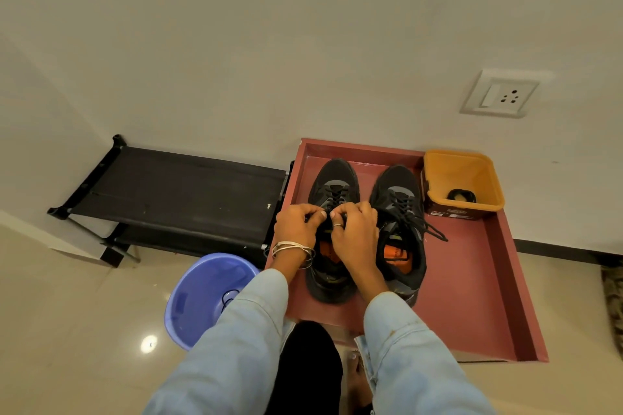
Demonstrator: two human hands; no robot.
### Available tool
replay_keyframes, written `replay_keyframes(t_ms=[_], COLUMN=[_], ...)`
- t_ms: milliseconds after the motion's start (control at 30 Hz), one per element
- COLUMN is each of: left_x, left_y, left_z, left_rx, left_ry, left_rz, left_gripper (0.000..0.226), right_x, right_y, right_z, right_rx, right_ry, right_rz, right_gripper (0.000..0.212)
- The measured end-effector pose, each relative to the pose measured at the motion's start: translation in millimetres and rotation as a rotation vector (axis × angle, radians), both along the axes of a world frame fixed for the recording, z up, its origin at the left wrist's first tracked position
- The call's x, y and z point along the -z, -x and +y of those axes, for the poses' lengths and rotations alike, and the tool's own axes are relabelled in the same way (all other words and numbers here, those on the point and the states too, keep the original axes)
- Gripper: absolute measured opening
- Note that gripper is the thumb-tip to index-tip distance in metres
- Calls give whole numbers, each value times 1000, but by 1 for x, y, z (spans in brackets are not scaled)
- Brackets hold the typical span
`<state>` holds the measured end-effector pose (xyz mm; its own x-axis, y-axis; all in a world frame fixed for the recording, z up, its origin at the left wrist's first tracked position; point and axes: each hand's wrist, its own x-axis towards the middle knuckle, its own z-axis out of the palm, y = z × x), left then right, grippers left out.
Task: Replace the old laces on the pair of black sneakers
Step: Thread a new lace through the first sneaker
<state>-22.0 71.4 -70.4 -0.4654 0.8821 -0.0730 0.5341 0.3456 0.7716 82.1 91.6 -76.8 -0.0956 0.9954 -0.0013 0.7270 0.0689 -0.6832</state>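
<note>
Head view: left hand [298,224] and right hand [354,231] curled together, pinching the lace [334,199] atop the left sneaker [332,178] in the red tray [472,280], toe pointing away; right sneaker [399,209] just beside, untouched.

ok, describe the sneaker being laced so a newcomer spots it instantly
Find the red tray on the floor against the wall. Two black sneakers sit in it side by side. It's the left sneaker, nearer the black shoe rack, with both hands pinching its laces; the right sneaker lies untouched, laces loose.
</note>
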Motion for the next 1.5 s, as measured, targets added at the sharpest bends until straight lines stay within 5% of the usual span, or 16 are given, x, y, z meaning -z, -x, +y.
replay_keyframes(t_ms=[333,633,1200,1267,1333,1500], left_x=[4,2,1,1,0,-12], left_y=[4,14,17,16,16,12], left_z=[-3,2,6,9,11,10], left_rx=[14,39,8,5,-25,-221], left_ry=[-46,0,73,104,121,34], left_rz=[-78,-237,-268,-204,-173,-513], left_gripper=[17,18,6,8,12,16], right_x=[6,-2,-12,-13,-15,-16], right_y=[1,3,9,7,4,-10], right_z=[-2,4,12,10,2,-26], right_rx=[-12,99,159,131,115,88], right_ry=[-98,56,306,277,188,-141], right_rz=[-107,62,162,102,-14,-11], right_gripper=[17,5,10,4,21,11])
